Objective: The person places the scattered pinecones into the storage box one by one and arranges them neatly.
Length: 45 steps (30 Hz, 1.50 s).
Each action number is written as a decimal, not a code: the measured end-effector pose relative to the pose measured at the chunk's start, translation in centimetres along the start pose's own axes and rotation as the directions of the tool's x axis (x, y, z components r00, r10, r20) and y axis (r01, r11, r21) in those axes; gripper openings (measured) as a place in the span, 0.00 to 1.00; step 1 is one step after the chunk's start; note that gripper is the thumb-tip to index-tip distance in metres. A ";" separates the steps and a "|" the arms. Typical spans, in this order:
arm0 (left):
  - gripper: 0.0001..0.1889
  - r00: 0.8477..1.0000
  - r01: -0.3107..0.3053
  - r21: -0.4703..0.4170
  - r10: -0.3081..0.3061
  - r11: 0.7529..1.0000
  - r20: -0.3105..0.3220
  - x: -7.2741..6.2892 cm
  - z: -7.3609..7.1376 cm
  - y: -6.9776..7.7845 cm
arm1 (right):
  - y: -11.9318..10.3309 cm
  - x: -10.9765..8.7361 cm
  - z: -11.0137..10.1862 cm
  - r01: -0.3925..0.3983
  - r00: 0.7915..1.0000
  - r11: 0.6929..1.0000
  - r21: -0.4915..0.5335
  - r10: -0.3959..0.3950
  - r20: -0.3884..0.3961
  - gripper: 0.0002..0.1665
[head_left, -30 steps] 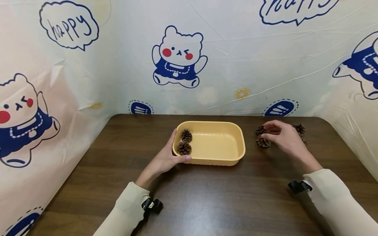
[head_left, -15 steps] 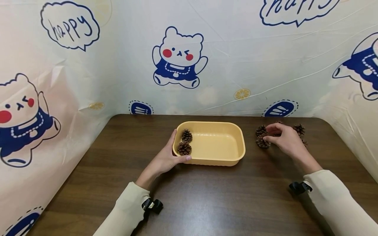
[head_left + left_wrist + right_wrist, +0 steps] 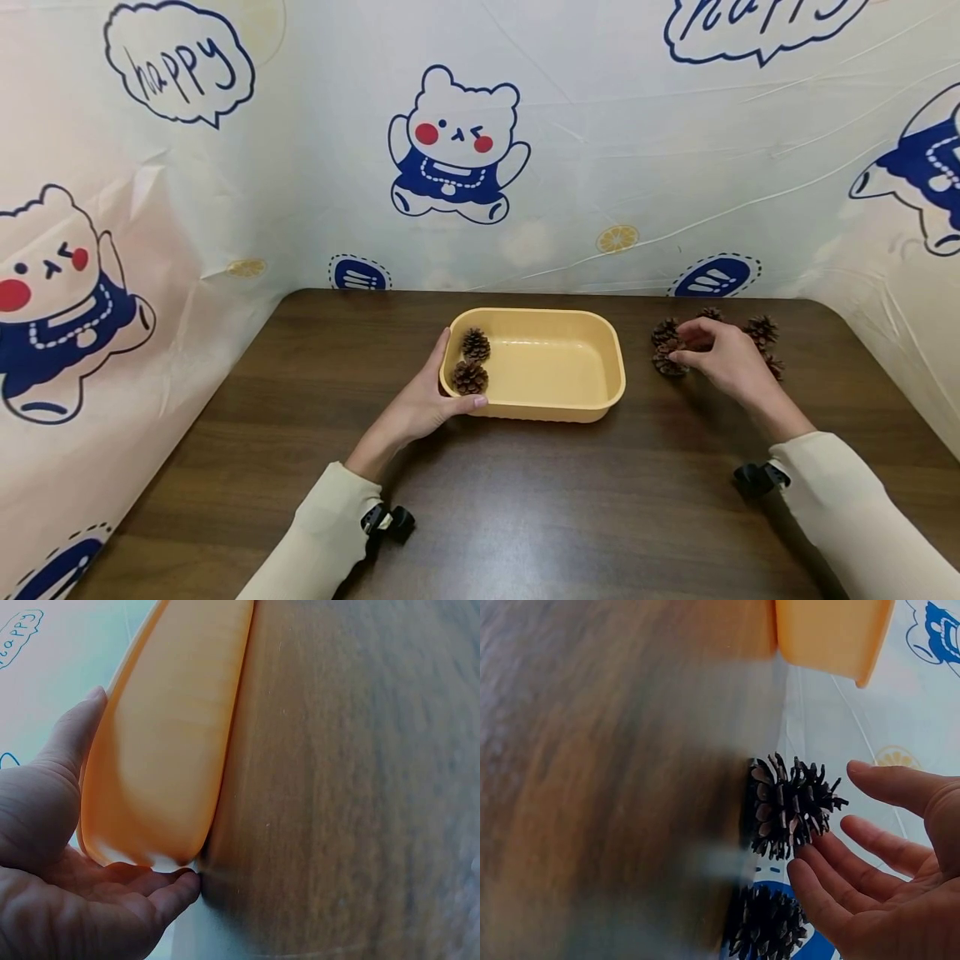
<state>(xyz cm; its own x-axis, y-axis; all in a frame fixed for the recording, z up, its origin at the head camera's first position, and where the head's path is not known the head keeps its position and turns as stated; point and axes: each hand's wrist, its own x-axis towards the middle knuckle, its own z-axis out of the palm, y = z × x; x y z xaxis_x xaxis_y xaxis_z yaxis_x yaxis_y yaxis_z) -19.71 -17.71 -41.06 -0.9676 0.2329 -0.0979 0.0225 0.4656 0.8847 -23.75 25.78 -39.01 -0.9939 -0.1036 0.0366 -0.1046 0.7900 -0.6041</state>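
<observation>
My left hand [image 3: 423, 408] grips the left end of a yellow plastic tray [image 3: 540, 412], its thumb along the front rim. In the left wrist view the fingers wrap under that end. Two brown pine cones [image 3: 470, 377] lie inside against the tray's left wall. On the right, my right hand [image 3: 723, 360] hovers over a cluster of several pine cones [image 3: 670, 360]. The right wrist view has its thumb and fingers spread around the top of one upright pine cone [image 3: 789, 808], thumb apart from it; whether a fingertip touches is unclear. My hand partly hides the cluster.
Another pine cone [image 3: 767, 924] stands beside the nearest one. More pine cones [image 3: 762, 331] sit beyond my right hand. Everything rests on a dark wooden table [image 3: 510, 500], with a printed cloth [image 3: 570, 167] hanging behind it and at both sides.
My right hand has moved slightly right and down over the pine cones, and more of the cluster shows. The left hand and tray have stayed in place.
</observation>
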 end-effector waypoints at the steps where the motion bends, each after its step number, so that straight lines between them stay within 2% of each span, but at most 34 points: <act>1: 0.68 1.000 -0.001 0.000 0.001 1.000 0.000 0.0 0.0 0.0 | 0.0 0.0 0.0 -0.004 1.000 1.000 0.000 0.004 0.003 0.28; 15: 0.68 1.000 -0.001 0.004 0.001 1.000 -0.001 0.0 0.0 -0.1 | 0.3 0.2 0.2 -0.027 0.999 1.000 -0.009 0.027 0.020 0.28; 24: 0.68 1.000 0.020 0.007 -0.020 1.000 -0.004 0.0 0.1 0.0 | 0.4 0.2 0.3 -0.033 0.999 0.999 -0.015 0.033 0.034 0.29; 45: 0.68 1.000 0.008 0.004 -0.008 1.000 -0.005 -0.1 0.1 0.0 | 0.5 0.3 0.7 0.016 0.998 0.998 -0.057 -0.013 0.063 0.30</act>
<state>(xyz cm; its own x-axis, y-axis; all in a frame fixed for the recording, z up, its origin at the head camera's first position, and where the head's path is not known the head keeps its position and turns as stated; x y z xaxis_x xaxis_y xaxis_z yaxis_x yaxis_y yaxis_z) -19.64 -17.67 -41.09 -0.9689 0.2251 -0.1024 0.0162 0.4709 0.8820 -24.10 25.70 -39.85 -0.9885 -0.1512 -0.0058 -0.1224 0.8215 -0.5570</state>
